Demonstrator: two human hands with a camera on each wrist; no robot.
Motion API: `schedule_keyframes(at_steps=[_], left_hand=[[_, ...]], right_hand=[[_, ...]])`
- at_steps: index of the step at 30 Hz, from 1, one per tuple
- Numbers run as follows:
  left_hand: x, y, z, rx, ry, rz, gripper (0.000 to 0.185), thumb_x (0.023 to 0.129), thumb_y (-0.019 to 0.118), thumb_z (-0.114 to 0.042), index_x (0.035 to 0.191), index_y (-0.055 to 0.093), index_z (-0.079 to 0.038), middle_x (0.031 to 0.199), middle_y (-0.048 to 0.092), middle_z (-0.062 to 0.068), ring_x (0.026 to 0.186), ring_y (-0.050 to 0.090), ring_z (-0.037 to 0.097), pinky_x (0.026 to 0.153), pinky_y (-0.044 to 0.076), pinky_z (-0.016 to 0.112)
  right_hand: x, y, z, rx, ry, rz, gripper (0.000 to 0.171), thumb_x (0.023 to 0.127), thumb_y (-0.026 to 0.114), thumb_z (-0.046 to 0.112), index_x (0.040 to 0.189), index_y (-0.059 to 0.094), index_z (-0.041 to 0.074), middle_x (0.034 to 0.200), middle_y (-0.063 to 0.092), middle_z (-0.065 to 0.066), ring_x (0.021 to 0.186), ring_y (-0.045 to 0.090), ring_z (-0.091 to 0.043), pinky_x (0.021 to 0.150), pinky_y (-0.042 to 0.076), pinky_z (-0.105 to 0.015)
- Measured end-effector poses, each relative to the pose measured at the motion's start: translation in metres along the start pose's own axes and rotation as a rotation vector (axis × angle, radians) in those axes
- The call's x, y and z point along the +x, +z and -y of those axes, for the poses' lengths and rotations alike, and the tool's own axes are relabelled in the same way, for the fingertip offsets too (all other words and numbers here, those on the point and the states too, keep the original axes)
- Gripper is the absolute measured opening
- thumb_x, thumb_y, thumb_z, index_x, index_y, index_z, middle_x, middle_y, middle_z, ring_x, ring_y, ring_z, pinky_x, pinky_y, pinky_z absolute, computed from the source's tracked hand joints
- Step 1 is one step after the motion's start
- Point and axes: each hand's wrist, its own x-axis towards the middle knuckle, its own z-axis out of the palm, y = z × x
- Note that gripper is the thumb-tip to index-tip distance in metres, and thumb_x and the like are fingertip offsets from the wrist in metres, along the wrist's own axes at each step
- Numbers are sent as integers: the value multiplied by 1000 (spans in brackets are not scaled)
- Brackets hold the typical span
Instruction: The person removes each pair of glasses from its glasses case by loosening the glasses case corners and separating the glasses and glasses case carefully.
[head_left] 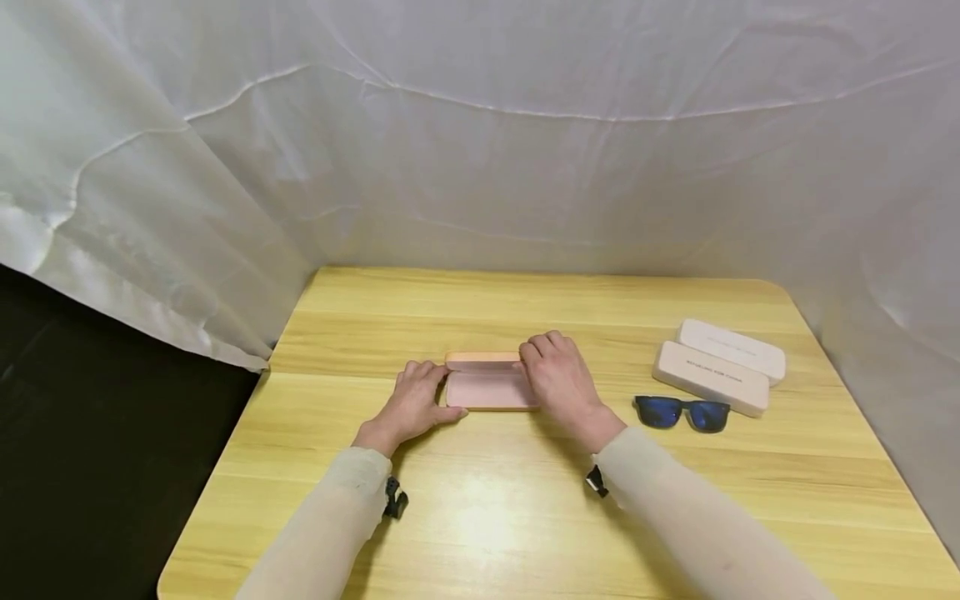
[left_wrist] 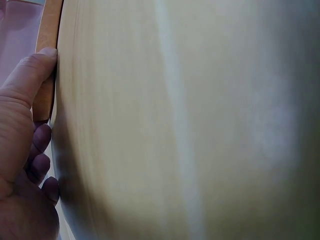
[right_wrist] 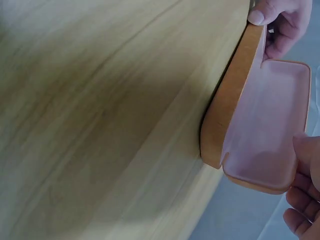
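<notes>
Hands hold open oblong pink case on woodgrain table

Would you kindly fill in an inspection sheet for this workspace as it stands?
Surface: light wooden table, bare grain showing.
Job's things: open pink hard-shell glasses case, nothing visible inside.
Clutter: dark-framed blue-lens sunglasses; two white oblong cases side by side, at right.
Hands: left hand holds the case's left end, thumb on its rim; right hand grips its right end.
Cables: nothing seen; small black clips at both cuffs.
Surroundings: white draped cloth behind; dark area at left.
</notes>
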Motion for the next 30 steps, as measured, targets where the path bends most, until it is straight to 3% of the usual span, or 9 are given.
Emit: schedule_keyframes(at_steps=[12,18,30], left_hand=[[1,0,0,4,-2,4,82,87,84,-54,148,57,-6,133,61,8,121,45,28,107,37,47],[1,0,1,17,-6,14,86,88,82,-55,149,55,-2,139,59,11,124,44,30,110,37,48],[1,-3,0,49,4,25,89,88,82,-54,148,53,5,141,58,14,122,44,31,110,36,48]], right_hand=[[-2,2,4,-46,29,14,24,104,67,28,94,64,6,89,66,-7,88,58,-28,77,46,-40],[-6,1,8,-29,17,44,19,102,70,25,96,65,7,87,65,-5,84,55,-25,73,40,-35],[-17,4,12,-21,-14,20,24,98,76,24,89,60,8,79,55,-3,78,50,-24,70,38,-34]])
